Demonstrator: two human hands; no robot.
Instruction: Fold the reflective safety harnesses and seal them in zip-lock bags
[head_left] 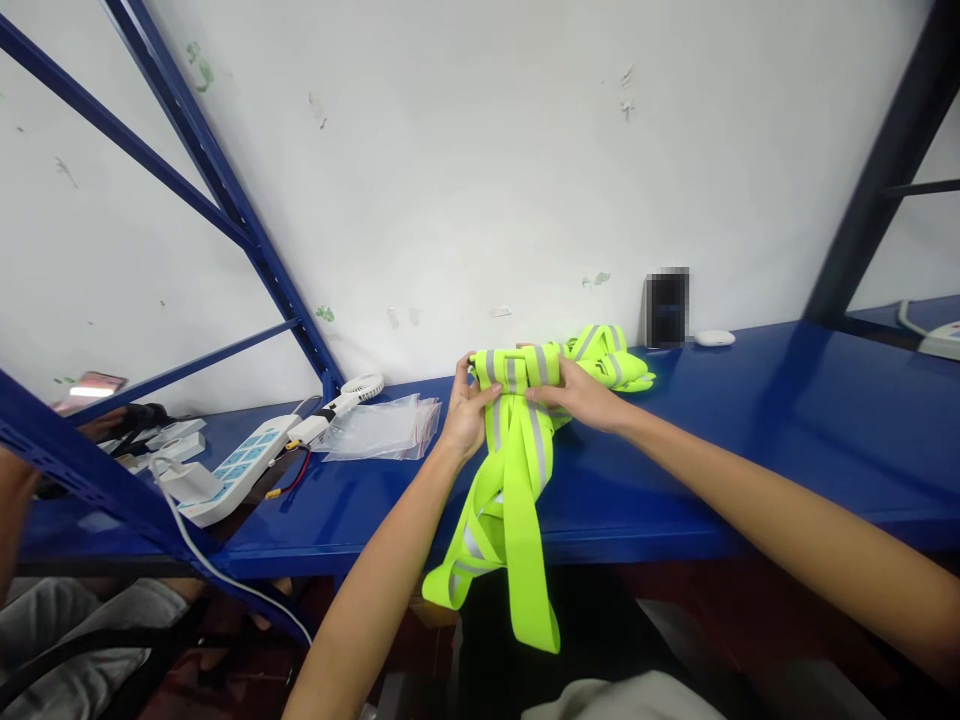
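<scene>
A neon-yellow strap vest (510, 470) with grey reflective bands lies on the blue shelf (787, 420), its loose straps hanging over the front edge. My left hand (466, 412) grips the left end of the folded bundle, fingers curled over it. From the right, my right hand (581, 395) pinches the same bundle, thumb on top. A second folded yellow vest (619, 360) rests just behind my right hand.
Clear plastic bags (382, 428) lie left of my hands. Further left sit a white power strip (240, 465), a small white handheld fan (352, 392) and cables. A dark device (667, 308) leans on the wall, with a small white object (714, 338) beside it. Blue rack struts (225, 190) cross the left. Someone's clothing (60, 620) shows at the lower left.
</scene>
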